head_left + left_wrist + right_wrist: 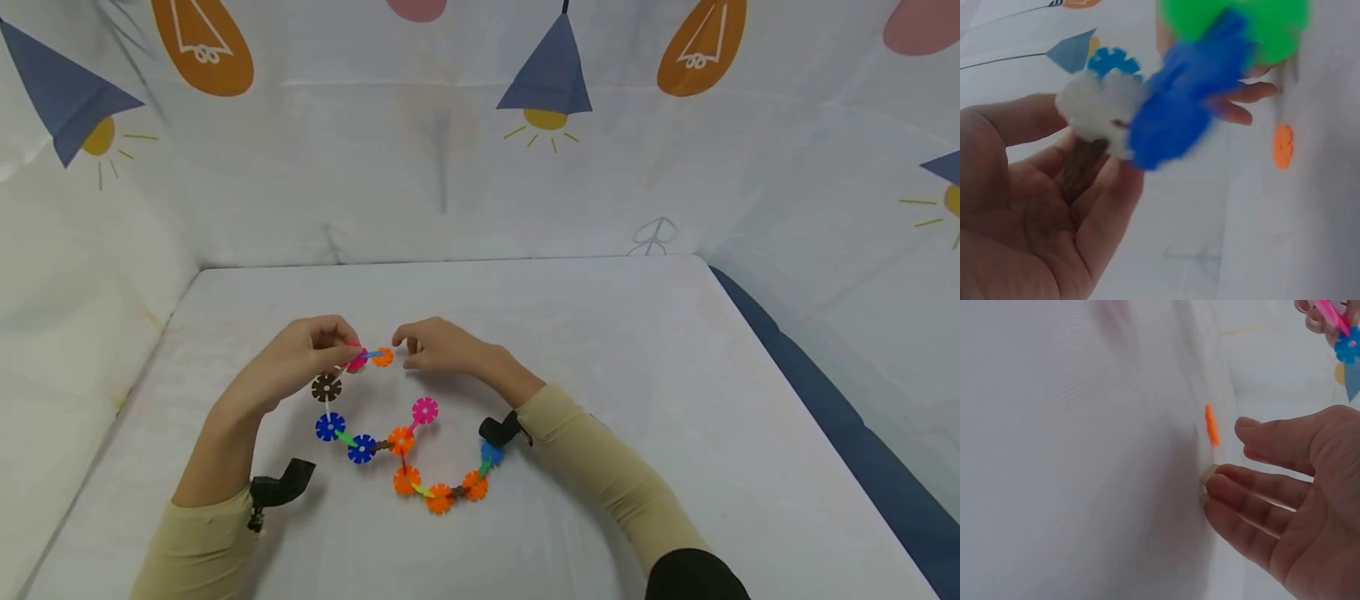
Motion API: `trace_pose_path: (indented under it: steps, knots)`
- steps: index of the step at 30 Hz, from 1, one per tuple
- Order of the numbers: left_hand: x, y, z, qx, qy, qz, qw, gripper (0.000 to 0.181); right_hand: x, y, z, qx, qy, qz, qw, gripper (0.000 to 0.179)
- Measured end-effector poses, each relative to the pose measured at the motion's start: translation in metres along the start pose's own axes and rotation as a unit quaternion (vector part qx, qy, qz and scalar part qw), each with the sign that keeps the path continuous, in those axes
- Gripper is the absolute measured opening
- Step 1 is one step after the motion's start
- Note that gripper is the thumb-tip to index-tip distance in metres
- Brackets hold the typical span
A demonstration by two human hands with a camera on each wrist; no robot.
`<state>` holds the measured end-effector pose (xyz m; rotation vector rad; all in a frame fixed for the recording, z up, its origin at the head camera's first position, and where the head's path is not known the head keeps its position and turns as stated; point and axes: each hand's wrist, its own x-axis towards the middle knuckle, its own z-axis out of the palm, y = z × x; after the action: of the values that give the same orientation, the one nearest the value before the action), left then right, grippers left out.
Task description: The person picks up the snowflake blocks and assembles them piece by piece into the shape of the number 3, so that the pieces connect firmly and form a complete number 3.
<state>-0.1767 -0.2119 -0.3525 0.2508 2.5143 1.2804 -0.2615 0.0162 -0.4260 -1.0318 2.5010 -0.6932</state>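
Note:
My left hand (pixel 300 354) pinches the pink snowflake disc (pixel 357 359) at the upper end of a chain of slotted plastic discs. A blue disc (pixel 1113 60) sticks out beyond it. Close to the left wrist camera, a white disc (pixel 1094 106), a blurred dark blue disc (pixel 1169 134) and a green disc (pixel 1272 25) hang in front of the palm. My right hand (pixel 442 346) is beside a loose orange disc (pixel 1211 425), fingers bent and apart, holding nothing. In the right wrist view a gap shows between the fingertips and that disc.
From the held end the chain runs through a brown disc (pixel 326 387) and dark blue discs (pixel 330 427) to several orange discs (pixel 439 498), curving up to a light blue disc (pixel 492 454) near the right cuff. A pink disc (pixel 424 410) branches off. White cloth covers the table (pixel 600 333).

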Motion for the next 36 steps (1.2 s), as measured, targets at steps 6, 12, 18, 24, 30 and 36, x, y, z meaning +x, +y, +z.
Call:
trace_pose_path:
  steps: [6,12,18,24,30,36]
  knots:
    - [-0.002,-0.007,-0.007,0.007,-0.027,-0.001,0.9996,0.02,0.011,-0.006,0.0,-0.042,-0.025,-0.013,0.9987,0.037]
    - [-0.002,-0.01,-0.011,0.011,-0.044,-0.006,0.999,0.02,0.017,-0.016,0.002,-0.096,-0.073,0.009,0.9927,0.054]
    - [0.0,-0.013,-0.011,0.005,-0.056,-0.004,0.9984,0.02,0.018,-0.025,0.004,-0.134,-0.114,0.027,0.984,0.057]
    - [0.0,-0.014,-0.009,0.014,-0.06,-0.002,0.9981,0.021,0.015,-0.026,0.005,-0.126,-0.097,0.012,0.9872,0.045]
    - [-0.001,-0.016,-0.007,0.017,-0.07,-0.001,0.9974,0.021,0.011,-0.024,0.01,-0.114,-0.075,-0.006,0.9906,0.03]
    - [0.0,-0.015,-0.006,0.013,-0.062,0.003,0.998,0.02,0.008,-0.022,0.009,-0.118,-0.068,0.007,0.9907,0.021]
